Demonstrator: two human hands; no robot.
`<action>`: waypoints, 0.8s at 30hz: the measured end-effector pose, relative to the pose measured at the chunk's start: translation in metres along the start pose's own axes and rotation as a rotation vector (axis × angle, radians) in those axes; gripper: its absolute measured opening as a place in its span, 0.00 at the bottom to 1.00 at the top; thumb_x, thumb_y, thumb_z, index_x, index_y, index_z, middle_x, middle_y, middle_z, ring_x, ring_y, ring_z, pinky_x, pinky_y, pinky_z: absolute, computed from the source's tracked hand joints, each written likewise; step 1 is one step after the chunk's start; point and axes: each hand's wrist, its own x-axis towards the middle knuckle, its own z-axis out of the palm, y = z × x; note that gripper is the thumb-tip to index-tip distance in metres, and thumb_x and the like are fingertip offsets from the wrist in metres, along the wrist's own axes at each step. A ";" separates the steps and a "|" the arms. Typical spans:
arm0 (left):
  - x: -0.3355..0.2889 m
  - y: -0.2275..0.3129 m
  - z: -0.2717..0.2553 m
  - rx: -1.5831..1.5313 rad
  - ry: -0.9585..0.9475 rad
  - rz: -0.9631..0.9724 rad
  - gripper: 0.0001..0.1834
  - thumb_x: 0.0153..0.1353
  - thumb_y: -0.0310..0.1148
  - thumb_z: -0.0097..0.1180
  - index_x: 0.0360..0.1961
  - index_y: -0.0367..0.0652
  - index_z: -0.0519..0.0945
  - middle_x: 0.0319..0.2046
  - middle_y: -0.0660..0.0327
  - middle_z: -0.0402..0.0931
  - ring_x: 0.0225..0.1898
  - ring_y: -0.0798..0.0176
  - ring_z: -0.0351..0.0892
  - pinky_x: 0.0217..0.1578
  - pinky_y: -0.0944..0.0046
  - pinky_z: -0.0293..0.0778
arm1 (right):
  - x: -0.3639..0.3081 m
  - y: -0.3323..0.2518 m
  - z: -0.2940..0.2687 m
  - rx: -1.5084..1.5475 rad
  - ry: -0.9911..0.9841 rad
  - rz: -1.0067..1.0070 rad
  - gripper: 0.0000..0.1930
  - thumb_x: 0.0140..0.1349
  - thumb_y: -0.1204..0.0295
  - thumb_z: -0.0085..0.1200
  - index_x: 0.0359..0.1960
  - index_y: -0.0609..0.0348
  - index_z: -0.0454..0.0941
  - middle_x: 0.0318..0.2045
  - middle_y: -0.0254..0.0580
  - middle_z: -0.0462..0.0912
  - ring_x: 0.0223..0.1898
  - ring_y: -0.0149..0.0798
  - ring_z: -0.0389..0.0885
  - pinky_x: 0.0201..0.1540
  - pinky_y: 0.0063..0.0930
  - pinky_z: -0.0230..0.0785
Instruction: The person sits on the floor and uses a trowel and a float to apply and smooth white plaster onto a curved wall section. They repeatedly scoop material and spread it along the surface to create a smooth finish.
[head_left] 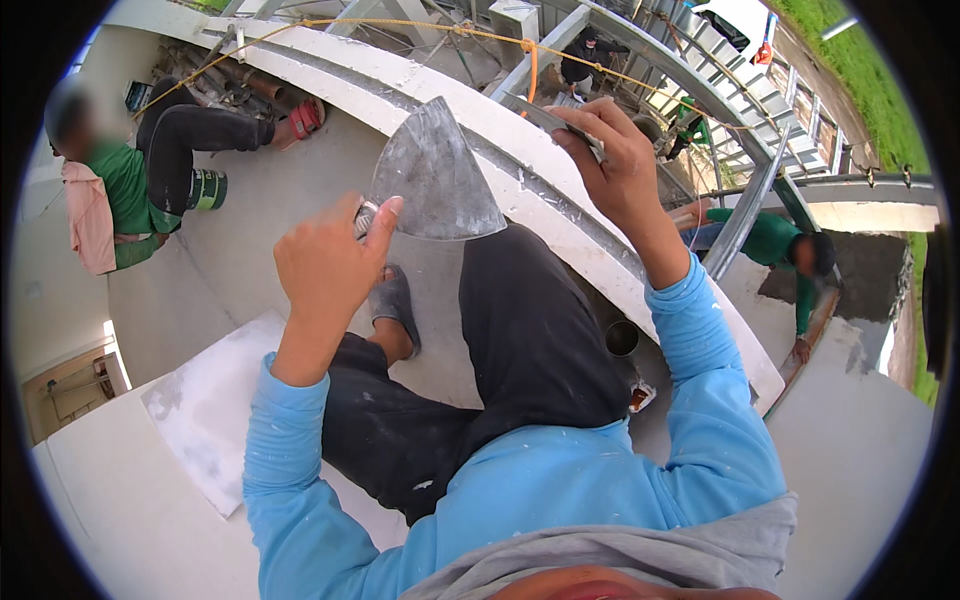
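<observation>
My left hand (325, 260) is closed around the handle of a wide putty knife (435, 175). Its broad, fan-shaped metal blade points up and away from me, smeared with whitish residue. My right hand (625, 170), raised near the white ledge, pinches a flat grey blade (552, 118) that shows almost edge-on. Its exact kind is hard to make out, as the fingers cover part of it. The two tools are apart in the air, above the white ledge (620, 240) and my bent knee.
A yellow rope (440, 28) and metal beams (750, 215) run beyond the ledge, with a lower level behind. One person (120, 190) sits at left beside a green bucket (208, 190); another (770, 240) leans at right. A white board (215, 400) lies left of me.
</observation>
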 end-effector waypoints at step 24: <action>0.006 -0.033 -0.003 -0.134 -0.069 -0.189 0.31 0.67 0.60 0.56 0.27 0.39 0.78 0.19 0.52 0.72 0.23 0.48 0.71 0.27 0.52 0.66 | -0.103 0.124 -0.005 -0.050 -0.461 0.666 0.26 0.58 0.48 0.69 0.44 0.59 0.85 0.30 0.52 0.86 0.30 0.52 0.84 0.38 0.41 0.74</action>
